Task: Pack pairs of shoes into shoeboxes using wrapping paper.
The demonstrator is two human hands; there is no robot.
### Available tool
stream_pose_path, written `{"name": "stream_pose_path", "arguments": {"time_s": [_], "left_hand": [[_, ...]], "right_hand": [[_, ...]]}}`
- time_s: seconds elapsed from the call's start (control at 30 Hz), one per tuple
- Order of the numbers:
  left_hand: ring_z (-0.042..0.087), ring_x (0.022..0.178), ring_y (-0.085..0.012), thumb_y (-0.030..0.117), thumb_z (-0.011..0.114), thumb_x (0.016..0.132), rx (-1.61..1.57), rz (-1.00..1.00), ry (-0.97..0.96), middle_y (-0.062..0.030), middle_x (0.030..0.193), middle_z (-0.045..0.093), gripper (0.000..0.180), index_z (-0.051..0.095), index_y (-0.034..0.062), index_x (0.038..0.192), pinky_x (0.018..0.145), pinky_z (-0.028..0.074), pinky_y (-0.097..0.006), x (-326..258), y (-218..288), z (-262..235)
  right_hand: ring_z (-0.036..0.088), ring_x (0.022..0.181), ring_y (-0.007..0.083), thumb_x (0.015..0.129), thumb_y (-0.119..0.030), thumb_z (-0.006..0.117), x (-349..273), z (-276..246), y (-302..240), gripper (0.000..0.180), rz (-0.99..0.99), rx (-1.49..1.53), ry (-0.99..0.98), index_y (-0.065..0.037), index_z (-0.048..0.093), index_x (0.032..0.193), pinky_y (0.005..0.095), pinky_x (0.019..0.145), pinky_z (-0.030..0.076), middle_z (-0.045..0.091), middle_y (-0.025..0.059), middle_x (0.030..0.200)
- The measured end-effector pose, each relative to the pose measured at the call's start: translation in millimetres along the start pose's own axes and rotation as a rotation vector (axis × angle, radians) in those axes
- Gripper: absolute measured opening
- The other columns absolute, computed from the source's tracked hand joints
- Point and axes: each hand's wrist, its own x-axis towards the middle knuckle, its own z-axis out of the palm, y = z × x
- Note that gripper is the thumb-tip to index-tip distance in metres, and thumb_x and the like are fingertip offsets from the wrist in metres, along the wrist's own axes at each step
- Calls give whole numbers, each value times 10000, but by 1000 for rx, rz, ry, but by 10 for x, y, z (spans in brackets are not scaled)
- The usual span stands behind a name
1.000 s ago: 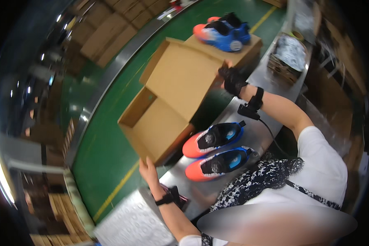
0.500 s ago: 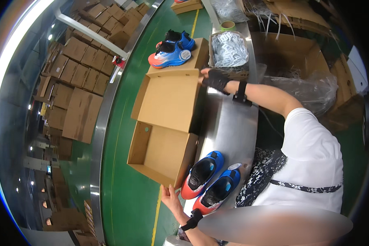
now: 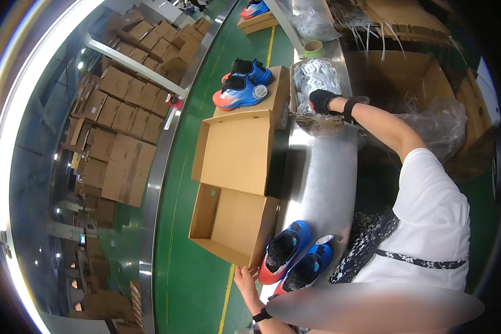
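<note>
An open brown shoebox [image 3: 228,225] lies with its lid [image 3: 236,147] folded back, both insides bare. At the box's near lower corner, my left hand [image 3: 246,285] holds the edge between its fingers. My right hand [image 3: 323,102], in a black fingerless glove, reaches into a bin of small white packets [image 3: 316,77]; its fingertips are hidden, so I cannot see whether it grasps one. Beside the box, on the metal surface, sits a pair of blue and red sneakers [image 3: 286,247] with dark stuffing inside and a round white tag on one.
Another pair of blue and red sneakers [image 3: 242,89] rests on a closed shoebox [image 3: 278,92] beyond the lid. A roll of green tape [image 3: 313,48] stands behind the packet bin. At right are a large carton [image 3: 401,78] and clear plastic [image 3: 440,125]. Stacked cartons [image 3: 122,100] fill the far left.
My right hand has left the lid's edge and moved right into the packet bin. My left hand stays at the box corner. The whole view has shifted slightly.
</note>
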Motion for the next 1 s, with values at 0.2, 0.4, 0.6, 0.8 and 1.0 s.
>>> {"name": "stream_pose_path", "arguments": {"time_s": [0.2,0.4,0.6,0.8,1.0], "left_hand": [[610,751,-234,282,452,877,-145,-47,65,-186,954,568,454,374,-18,1209,584,496,-288,-181,-155,-133],[601,806,-279,344,483,865,-202,-22,183,-232,1029,523,505,365,-32,1180,608,505,-336,-475,-496,-552],[498,1016,-305,282,456,849,-179,-68,312,-221,1100,495,459,407,-55,1157,840,424,-436,-945,-518,-1079],[559,900,-265,183,490,875,-66,47,744,-218,1000,521,371,449,-137,1059,680,532,-337,-1623,-1029,-1851],[483,995,-326,278,509,838,350,-74,661,-257,1086,459,505,383,-107,1139,783,450,-375,-1441,-1279,-2063]], "right_hand": [[564,633,236,742,-10,447,92,-53,-97,109,26,248,534,1,549,778,313,586,432,575,124,668],[565,651,152,736,-197,604,198,-213,-1416,269,-153,687,406,-48,567,957,283,614,463,592,101,730],[381,1121,355,713,-276,642,-16,9,-2942,604,-778,755,-56,-69,375,1213,411,932,339,395,211,1188],[488,981,335,731,-271,587,-484,431,-3448,465,-1039,309,-567,-40,430,1103,425,810,402,418,167,1137],[577,725,278,729,-202,522,-868,647,-3413,258,-513,469,-1015,14,555,866,381,630,458,601,163,800]]}}
